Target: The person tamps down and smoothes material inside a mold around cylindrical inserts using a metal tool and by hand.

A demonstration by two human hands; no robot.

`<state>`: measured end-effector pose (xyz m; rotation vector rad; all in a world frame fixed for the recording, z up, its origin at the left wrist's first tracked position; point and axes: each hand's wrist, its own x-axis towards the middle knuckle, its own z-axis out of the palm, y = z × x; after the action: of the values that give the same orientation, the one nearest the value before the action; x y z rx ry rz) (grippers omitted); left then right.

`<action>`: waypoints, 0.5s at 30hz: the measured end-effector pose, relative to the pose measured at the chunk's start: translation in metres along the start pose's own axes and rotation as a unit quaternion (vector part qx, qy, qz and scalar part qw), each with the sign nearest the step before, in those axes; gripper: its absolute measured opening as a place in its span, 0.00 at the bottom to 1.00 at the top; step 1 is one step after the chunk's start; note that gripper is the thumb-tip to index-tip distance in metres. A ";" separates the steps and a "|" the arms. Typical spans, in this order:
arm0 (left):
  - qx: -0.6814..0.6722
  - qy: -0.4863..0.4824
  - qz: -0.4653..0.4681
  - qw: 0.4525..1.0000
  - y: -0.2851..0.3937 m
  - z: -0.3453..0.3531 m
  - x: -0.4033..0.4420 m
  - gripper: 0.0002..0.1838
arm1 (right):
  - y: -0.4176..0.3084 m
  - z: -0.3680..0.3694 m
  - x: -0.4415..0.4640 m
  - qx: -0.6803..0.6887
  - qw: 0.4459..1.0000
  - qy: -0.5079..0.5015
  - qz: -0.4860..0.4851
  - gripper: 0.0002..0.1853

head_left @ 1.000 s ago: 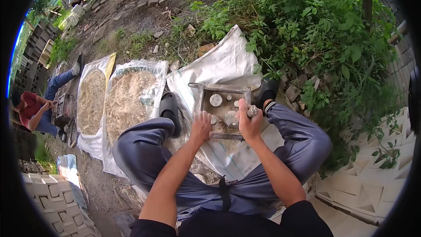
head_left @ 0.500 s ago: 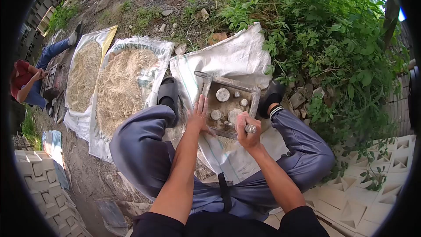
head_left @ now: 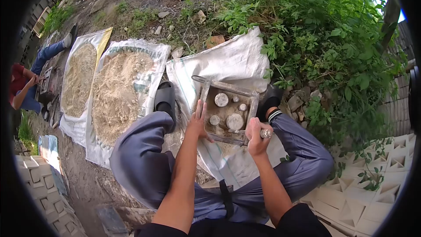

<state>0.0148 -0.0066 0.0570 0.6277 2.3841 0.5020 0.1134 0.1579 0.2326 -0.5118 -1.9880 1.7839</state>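
Left hand (head_left: 197,125) and right hand (head_left: 256,137) are well apart, the left flat with its fingers stretched out, the right clenched around a tool (head_left: 265,134). Beneath the work lies a white sack (head_left: 228,68), spread on the ground in front of the person. On it sits a shallow box-like frame (head_left: 235,89), straight ahead of both hands. It looks nearly square, so no long axis stands out, and it is turned slightly clockwise. The left hand rests at its near left corner, fingers pointing forward along the left side; the right hand is by the near right corner, though whether it touches the rim cannot be told.

Inside the frame, the largest disc (head_left: 235,122) lies forward and to the left of the right fist, which is nearer to it than the left hand is. A slightly smaller disc (head_left: 221,100) lies beyond it, toward the far side. One mid-sized disc (head_left: 214,120) is nearest the left hand, and two small discs (head_left: 242,107) sit right of centre. Only the tool's silvery end shows, at the fist's right; its lean stays unclear.
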 end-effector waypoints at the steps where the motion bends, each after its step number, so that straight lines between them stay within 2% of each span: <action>1: -0.007 0.015 0.014 1.000 -0.001 0.002 0.001 0.92 | 0.010 -0.004 -0.004 0.012 1.000 0.005 0.008 0.23; 3: -0.011 0.029 0.028 0.999 -0.002 0.003 -0.002 0.92 | 0.062 -0.005 -0.008 -0.030 0.999 -0.017 -0.008 0.23; 4: 0.000 0.022 0.018 1.000 0.000 0.002 -0.002 0.92 | 0.065 0.000 -0.007 -0.075 0.996 -0.034 -0.027 0.23; 5: 0.012 0.017 0.010 1.000 0.002 -0.001 0.000 0.92 | 0.065 0.000 -0.010 -0.033 0.999 0.000 0.032 0.23; 6: 0.013 0.024 0.013 1.000 0.005 -0.008 0.002 0.92 | 0.054 0.003 -0.007 -0.032 0.999 0.000 0.024 0.23; 8: -0.002 -0.050 -0.010 0.999 0.010 -0.017 -0.002 0.93 | 0.033 0.004 -0.010 -0.075 0.997 0.012 0.010 0.22; 9: -0.009 -0.041 0.002 0.999 0.006 -0.012 -0.001 0.93 | 0.024 0.003 -0.013 -0.052 0.999 0.010 0.004 0.21; 11: -0.006 -0.009 0.011 1.000 0.001 -0.002 0.000 0.92 | 0.062 -0.001 -0.021 -0.052 0.999 0.003 0.004 0.21; 12: -0.003 0.023 0.025 0.999 0.002 -0.001 -0.002 0.91 | 0.063 0.001 -0.021 -0.053 0.999 -0.001 0.001 0.21; 15: -0.009 0.028 0.028 0.999 0.002 -0.003 -0.001 0.91 | 0.041 0.001 -0.007 -0.108 0.994 -0.001 -0.025 0.21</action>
<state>0.0139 -0.0062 0.0600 0.6807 2.4179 0.5725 0.1185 0.1578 0.1915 -0.5216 -2.1881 1.5484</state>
